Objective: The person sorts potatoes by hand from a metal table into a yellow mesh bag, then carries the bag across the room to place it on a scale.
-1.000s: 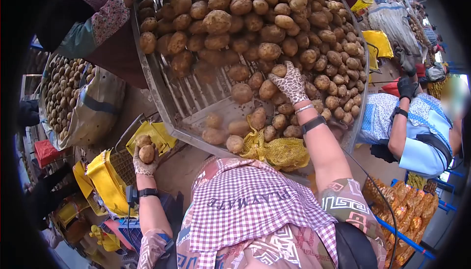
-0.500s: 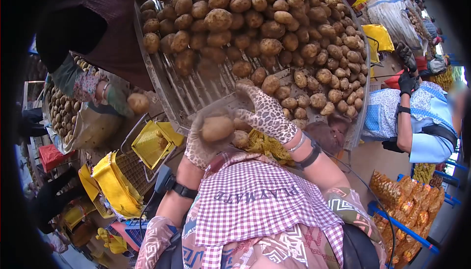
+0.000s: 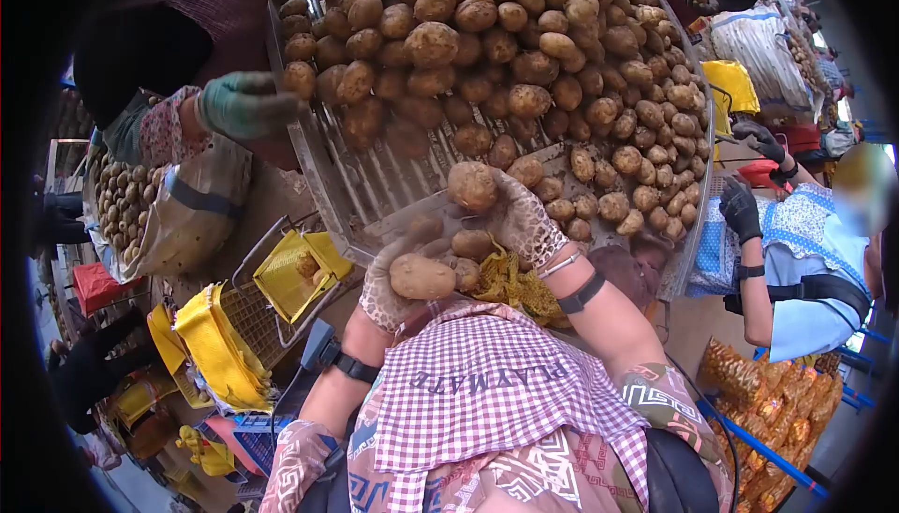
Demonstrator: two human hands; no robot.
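Both my hands wear leopard-print gloves. My left hand is closed on a large brown potato, low in front of the checked apron. My right hand grips another soil-marked potato at the near edge of the slatted metal table. Between my hands lie a few smaller potatoes, beside a yellow mesh bag. A blurred potato shows just above my left fingers. Beyond, a big heap of potatoes covers the far and right side of the table.
A green-gloved hand of another person reaches to the table's left edge. At left stand a sack of potatoes and wire frames with yellow bags. A person in blue works at right, near filled orange mesh bags.
My right hand has closed on a potato and lifted it. My left hand keeps its potato. The green-gloved hand has moved up to the table, and its potato no longer shows.
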